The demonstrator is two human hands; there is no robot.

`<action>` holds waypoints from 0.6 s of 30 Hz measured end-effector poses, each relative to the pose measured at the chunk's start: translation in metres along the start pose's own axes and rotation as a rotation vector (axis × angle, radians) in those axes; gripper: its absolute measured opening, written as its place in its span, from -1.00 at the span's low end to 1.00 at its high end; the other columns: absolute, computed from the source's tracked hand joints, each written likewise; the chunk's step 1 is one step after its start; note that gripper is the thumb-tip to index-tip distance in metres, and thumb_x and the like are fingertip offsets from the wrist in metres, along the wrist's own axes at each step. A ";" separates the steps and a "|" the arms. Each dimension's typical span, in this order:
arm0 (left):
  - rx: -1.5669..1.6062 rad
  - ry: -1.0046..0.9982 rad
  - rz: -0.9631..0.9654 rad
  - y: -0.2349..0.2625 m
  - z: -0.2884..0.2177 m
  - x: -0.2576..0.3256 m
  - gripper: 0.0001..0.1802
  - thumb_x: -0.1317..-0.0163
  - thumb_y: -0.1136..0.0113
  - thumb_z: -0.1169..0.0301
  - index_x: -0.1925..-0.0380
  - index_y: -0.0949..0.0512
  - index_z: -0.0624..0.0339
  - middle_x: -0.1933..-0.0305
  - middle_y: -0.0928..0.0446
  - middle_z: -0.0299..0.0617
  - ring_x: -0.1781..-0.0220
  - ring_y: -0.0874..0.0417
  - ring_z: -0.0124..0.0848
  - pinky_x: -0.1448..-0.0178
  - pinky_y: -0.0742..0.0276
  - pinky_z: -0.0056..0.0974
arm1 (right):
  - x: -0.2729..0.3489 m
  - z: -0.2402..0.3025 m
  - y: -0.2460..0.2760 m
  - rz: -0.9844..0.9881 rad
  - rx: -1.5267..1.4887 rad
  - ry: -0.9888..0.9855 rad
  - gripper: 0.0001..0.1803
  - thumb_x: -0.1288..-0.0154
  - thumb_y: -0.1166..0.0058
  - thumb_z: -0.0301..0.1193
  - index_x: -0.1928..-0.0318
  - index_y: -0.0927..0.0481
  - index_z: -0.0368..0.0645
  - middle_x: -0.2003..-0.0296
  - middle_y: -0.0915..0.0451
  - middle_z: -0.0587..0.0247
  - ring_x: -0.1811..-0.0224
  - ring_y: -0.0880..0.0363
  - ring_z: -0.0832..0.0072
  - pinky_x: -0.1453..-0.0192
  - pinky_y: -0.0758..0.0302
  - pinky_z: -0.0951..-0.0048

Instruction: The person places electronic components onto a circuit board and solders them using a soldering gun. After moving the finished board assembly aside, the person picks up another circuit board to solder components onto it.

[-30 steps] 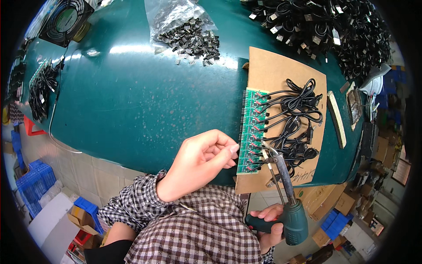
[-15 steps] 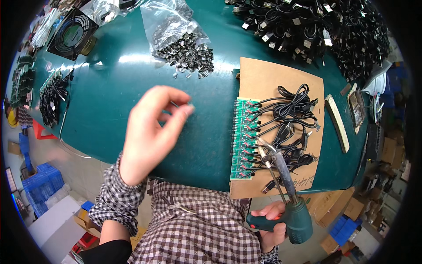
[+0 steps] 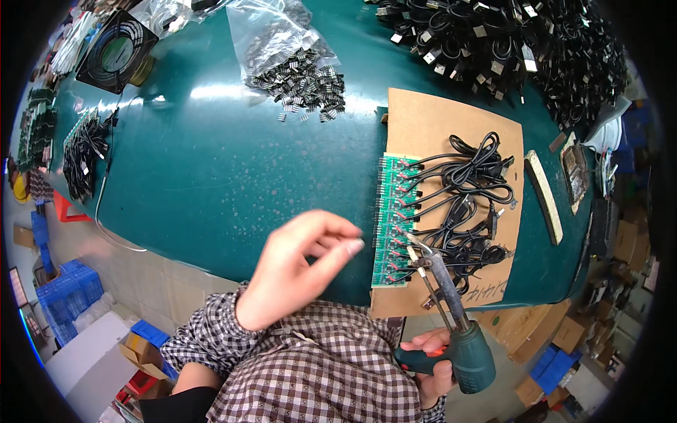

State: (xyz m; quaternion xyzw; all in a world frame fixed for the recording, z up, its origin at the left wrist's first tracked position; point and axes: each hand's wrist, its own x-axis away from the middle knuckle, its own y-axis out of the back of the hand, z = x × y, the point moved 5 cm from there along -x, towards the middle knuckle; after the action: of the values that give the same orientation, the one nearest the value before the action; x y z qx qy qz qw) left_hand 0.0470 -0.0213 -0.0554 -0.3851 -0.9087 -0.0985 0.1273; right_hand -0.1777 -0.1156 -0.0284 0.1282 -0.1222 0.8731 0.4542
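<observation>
— What colour is the table (image 3: 211,162)?
— Deep teal green, glossy. At three o'clock lies a plain brown cardboard sheet (image 3: 437,120).
— And on the cardboard?
— Bright green circuit boards (image 3: 389,218) with red spots, and black cables (image 3: 469,187).
— The tool at five o'clock?
— A soldering gun (image 3: 462,338), dark green body, red trigger, silver tip.
— The sleeve (image 3: 282,366)?
— Checked, brown and white. At eight o'clock, blue crates (image 3: 67,289).

left hand (image 3: 300,271) back from the small-parts pile (image 3: 302,86), now pinched just left of green circuit board strip (image 3: 393,220), view shifted slightly
</observation>
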 end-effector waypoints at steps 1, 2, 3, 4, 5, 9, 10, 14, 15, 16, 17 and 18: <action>-0.163 -0.135 -0.110 0.014 -0.011 -0.003 -0.84 -0.08 -0.17 0.54 0.31 -0.49 0.33 0.33 -0.50 -0.15 0.33 -0.58 -0.46 0.31 -0.51 -0.43 | 0.001 -0.001 0.000 0.011 0.002 0.005 -0.48 -0.14 -0.03 -0.06 0.32 -0.32 -0.36 0.40 -0.37 0.09 0.30 -0.47 0.40 0.33 -0.65 0.31; -0.295 -0.212 -0.199 0.028 -0.019 -0.008 -0.84 -0.07 -0.17 0.55 0.32 -0.48 0.33 0.34 -0.48 -0.14 0.35 -0.58 -0.43 0.31 -0.51 -0.41 | 0.001 -0.001 0.002 -0.004 -0.012 0.038 -0.49 -0.15 -0.02 -0.07 0.27 -0.32 -0.36 0.40 -0.37 0.10 0.28 -0.46 0.40 0.34 -0.65 0.31; -0.428 -0.287 -0.291 0.041 -0.028 -0.013 -0.84 -0.05 -0.16 0.57 0.33 -0.46 0.33 0.34 -0.47 -0.13 0.36 -0.58 -0.39 0.32 -0.51 -0.39 | 0.001 0.000 0.003 -0.018 -0.027 0.072 -0.50 -0.16 -0.01 -0.09 0.23 -0.32 -0.35 0.40 -0.38 0.12 0.27 -0.46 0.40 0.35 -0.65 0.31; -0.531 -0.304 -0.335 0.053 -0.034 -0.021 -0.83 -0.03 -0.15 0.58 0.32 -0.45 0.32 0.34 -0.46 -0.12 0.38 -0.57 -0.35 0.33 -0.49 -0.37 | -0.001 0.000 0.001 0.000 -0.030 0.083 -0.50 -0.16 -0.01 -0.09 0.23 -0.32 -0.35 0.40 -0.38 0.12 0.27 -0.46 0.40 0.35 -0.65 0.31; -0.635 -0.319 -0.381 0.063 -0.041 -0.029 -0.82 -0.02 -0.14 0.59 0.32 -0.43 0.31 0.34 -0.45 -0.11 0.39 -0.56 -0.32 0.33 -0.48 -0.36 | -0.003 0.003 0.000 -0.017 -0.040 0.110 -0.50 -0.17 0.00 -0.11 0.17 -0.31 -0.34 0.39 -0.38 0.14 0.26 -0.46 0.39 0.35 -0.65 0.31; -0.797 -0.368 -0.428 0.082 -0.037 -0.058 -0.80 0.00 -0.18 0.53 0.32 -0.46 0.25 0.36 -0.44 -0.15 0.41 -0.51 -0.37 0.31 -0.44 -0.36 | -0.007 -0.001 0.003 -0.023 -0.093 0.125 -0.50 -0.21 0.03 -0.14 0.04 -0.27 -0.31 0.39 -0.39 0.18 0.23 -0.45 0.37 0.38 -0.65 0.31; -0.776 -0.369 -0.455 0.082 -0.034 -0.064 -0.83 -0.01 -0.17 0.51 0.36 -0.45 0.25 0.39 -0.42 -0.15 0.42 -0.50 -0.34 0.31 -0.44 -0.33 | -0.007 0.001 0.002 -0.007 -0.086 0.148 -0.50 -0.22 0.04 -0.14 0.04 -0.26 -0.32 0.38 -0.39 0.18 0.24 -0.45 0.36 0.37 -0.65 0.31; -0.840 -0.411 -0.426 0.083 -0.032 -0.074 -0.86 -0.02 -0.16 0.51 0.42 -0.42 0.27 0.41 -0.40 -0.13 0.42 -0.49 -0.28 0.29 -0.42 -0.28 | -0.012 0.007 -0.006 0.054 -0.082 0.126 -0.48 -0.23 0.05 -0.12 0.04 -0.26 -0.32 0.38 -0.39 0.17 0.24 -0.45 0.37 0.36 -0.65 0.33; -0.829 -0.439 -0.448 0.083 -0.032 -0.071 -0.88 -0.04 -0.13 0.52 0.42 -0.41 0.28 0.41 -0.40 -0.11 0.41 -0.49 -0.25 0.29 -0.42 -0.27 | -0.012 0.009 -0.009 0.044 -0.074 0.102 -0.48 -0.23 0.05 -0.12 0.04 -0.26 -0.33 0.37 -0.38 0.16 0.23 -0.45 0.37 0.35 -0.65 0.33; -0.839 -0.458 -0.453 0.084 -0.032 -0.071 -0.90 -0.05 -0.12 0.53 0.43 -0.41 0.29 0.41 -0.40 -0.11 0.41 -0.49 -0.25 0.30 -0.41 -0.27 | -0.013 0.011 -0.011 0.062 -0.084 0.076 -0.48 -0.22 0.05 -0.13 0.04 -0.26 -0.33 0.37 -0.38 0.16 0.23 -0.44 0.37 0.35 -0.65 0.33; -0.851 -0.478 -0.460 0.084 -0.032 -0.070 -0.91 -0.06 -0.10 0.54 0.43 -0.41 0.29 0.41 -0.40 -0.10 0.40 -0.49 -0.24 0.30 -0.41 -0.27 | -0.013 0.010 -0.012 0.081 -0.095 0.049 -0.48 -0.22 0.04 -0.13 0.04 -0.26 -0.33 0.37 -0.38 0.16 0.22 -0.44 0.37 0.35 -0.65 0.33; -0.865 -0.482 -0.473 0.082 -0.033 -0.066 -0.93 -0.07 -0.08 0.56 0.43 -0.40 0.30 0.41 -0.41 -0.07 0.39 -0.49 -0.20 0.30 -0.41 -0.25 | -0.013 0.010 -0.010 0.064 -0.092 0.045 -0.48 -0.22 0.04 -0.13 0.04 -0.26 -0.33 0.37 -0.38 0.16 0.22 -0.44 0.37 0.35 -0.65 0.33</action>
State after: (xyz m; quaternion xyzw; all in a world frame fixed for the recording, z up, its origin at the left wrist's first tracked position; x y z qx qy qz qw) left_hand 0.1559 -0.0190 -0.0380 -0.1991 -0.8506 -0.3980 -0.2801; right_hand -0.1612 -0.1228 -0.0223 0.0835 -0.1561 0.8832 0.4342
